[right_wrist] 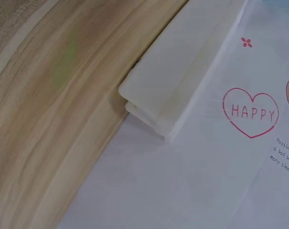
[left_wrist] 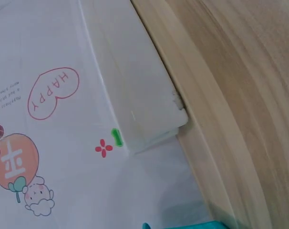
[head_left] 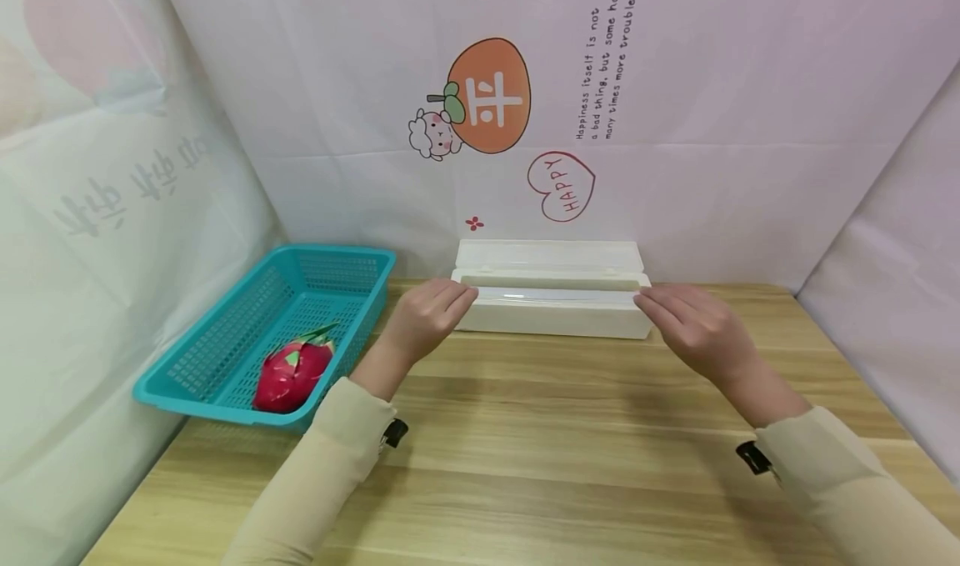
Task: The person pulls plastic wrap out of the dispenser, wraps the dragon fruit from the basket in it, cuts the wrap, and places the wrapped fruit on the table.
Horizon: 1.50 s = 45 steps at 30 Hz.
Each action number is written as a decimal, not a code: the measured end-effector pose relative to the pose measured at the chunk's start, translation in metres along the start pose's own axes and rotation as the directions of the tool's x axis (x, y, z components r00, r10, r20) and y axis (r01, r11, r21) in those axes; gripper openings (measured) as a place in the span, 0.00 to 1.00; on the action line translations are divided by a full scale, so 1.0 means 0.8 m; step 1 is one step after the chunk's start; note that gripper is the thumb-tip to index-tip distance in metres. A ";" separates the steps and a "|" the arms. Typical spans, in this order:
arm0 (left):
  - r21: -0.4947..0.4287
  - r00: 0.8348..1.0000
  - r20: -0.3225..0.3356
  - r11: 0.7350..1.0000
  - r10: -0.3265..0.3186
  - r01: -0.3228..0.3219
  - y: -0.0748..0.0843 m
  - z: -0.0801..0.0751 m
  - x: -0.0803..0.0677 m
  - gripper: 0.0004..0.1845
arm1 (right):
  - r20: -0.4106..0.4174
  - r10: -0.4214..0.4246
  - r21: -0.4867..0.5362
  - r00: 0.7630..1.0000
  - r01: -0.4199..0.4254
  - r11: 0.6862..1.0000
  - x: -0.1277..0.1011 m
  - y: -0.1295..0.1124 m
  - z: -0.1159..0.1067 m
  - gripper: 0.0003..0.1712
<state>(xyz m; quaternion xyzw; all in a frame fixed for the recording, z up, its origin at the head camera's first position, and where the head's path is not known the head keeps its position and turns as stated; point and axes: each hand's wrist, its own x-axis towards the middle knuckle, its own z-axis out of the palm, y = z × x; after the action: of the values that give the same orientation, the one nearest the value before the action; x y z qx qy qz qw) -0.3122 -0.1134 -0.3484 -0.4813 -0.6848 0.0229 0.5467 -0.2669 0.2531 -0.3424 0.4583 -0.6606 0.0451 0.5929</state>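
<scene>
Head view: the white dispenser box [head_left: 553, 299] is set at the far edge of the bench [head_left: 525, 433]. Its ends are touched by the left hand [head_left: 429, 314] and right hand [head_left: 693, 326], fingers relaxed and loosely extended.

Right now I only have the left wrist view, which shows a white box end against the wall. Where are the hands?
Observer: Per the head view, the left hand touches the left end of the white dispenser box, and the right hand touches its right end.
Operator: Is the box shut?
Observer: No, its lid stands open against the wall.
Operator: What is the teal bit at my bottom edge?
Observer: A teal basket left of the box, on the wooden table.
Operator: Anything in it?
Observer: One red dragon fruit near its front end.
</scene>
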 end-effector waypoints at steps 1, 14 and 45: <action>0.002 1.000 -0.003 1.000 0.004 -0.004 0.000 -0.002 0.002 0.07 | -0.009 0.002 0.001 1.000 -0.002 1.000 0.003 -0.001 -0.002 0.14; 0.020 0.998 -0.061 1.000 0.022 -0.021 -0.002 -0.031 0.020 0.08 | -0.099 0.010 -0.014 0.995 -0.011 1.000 0.036 -0.009 -0.023 0.12; 0.045 0.980 -0.192 0.998 0.045 -0.037 -0.004 -0.100 0.063 0.07 | -0.328 -0.011 -0.095 0.945 -0.021 0.995 0.104 -0.031 -0.066 0.08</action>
<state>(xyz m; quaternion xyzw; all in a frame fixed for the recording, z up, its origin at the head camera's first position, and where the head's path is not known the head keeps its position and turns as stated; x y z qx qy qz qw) -0.2496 -0.1200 -0.2780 -0.4838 -0.6180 0.0016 0.6197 -0.2010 0.2250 -0.2701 0.4134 -0.5551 0.0901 0.7161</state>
